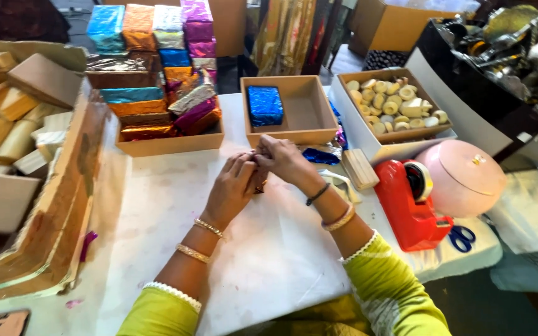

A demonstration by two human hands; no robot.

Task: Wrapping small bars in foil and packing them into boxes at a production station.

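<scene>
The fingers of the left hand [235, 180] and the right hand [281, 158] are bunched narrow and pressed together over the white desk [263, 261], pinching something small and dark [260, 186] between them; it is too hidden to say what it is, perhaps a scrap of foil. Just beyond the fingertips stands an open cardboard box [309, 115] holding one block wrapped in blue foil [264, 106]. Beside the right hand's fingers, toward the wrist side, lie a crumpled piece of blue foil [320, 155] and a plain wooden block [359, 168]. Farther out on that side sit a red tape dispenser [409, 205], a pink round lidded container [465, 177], blue-handled scissors [462, 238], and a tray of pale round pieces [393, 102]. Beyond the left hand's fingers a shallow tray [169, 144] carries foil-wrapped blocks [157, 68] in blue, orange, pink and purple, stacked high. Well off to the left, a large cardboard box [51, 205] holds bare wooden blocks [7, 118].
</scene>
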